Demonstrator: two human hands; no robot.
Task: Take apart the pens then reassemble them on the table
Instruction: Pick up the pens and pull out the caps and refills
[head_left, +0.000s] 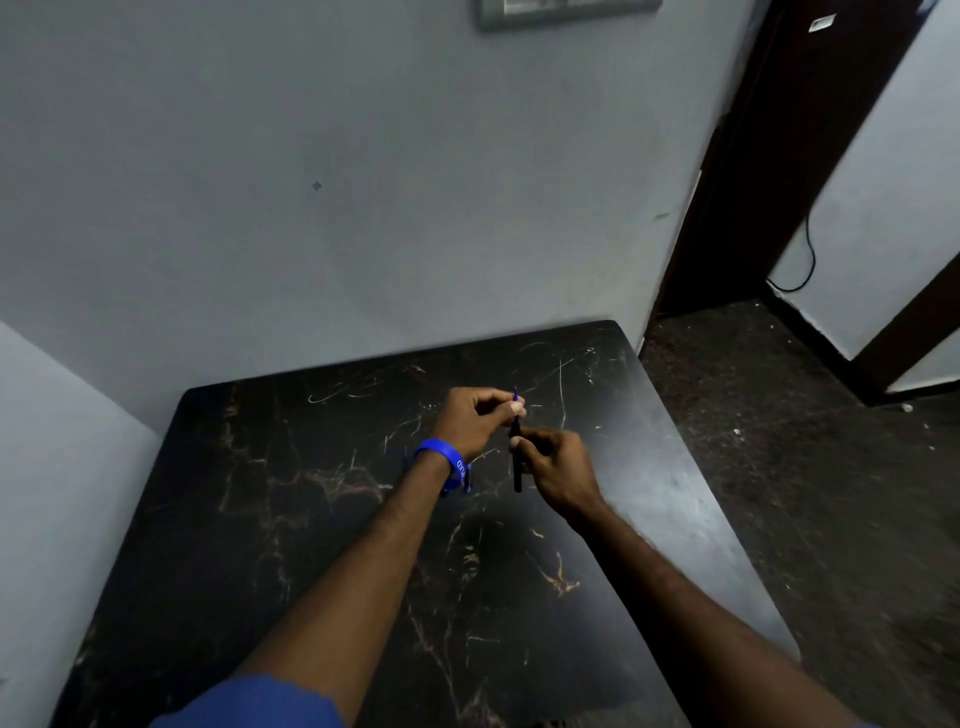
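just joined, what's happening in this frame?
A person holds one dark pen upright in both hands above a black marble-patterned table. The right hand grips the barrel; the left hand, with a blue wristband on its wrist, pinches the upper end, where a blue bit shows. Whether it is coming apart or going back together cannot be told. No loose parts are clearly visible on the table.

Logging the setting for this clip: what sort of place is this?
Probably a plain room in a home or small office: a dark marble-patterned table pushed into a corner of pale painted walls, a dark wooden door frame at right, and a worn dark floor.
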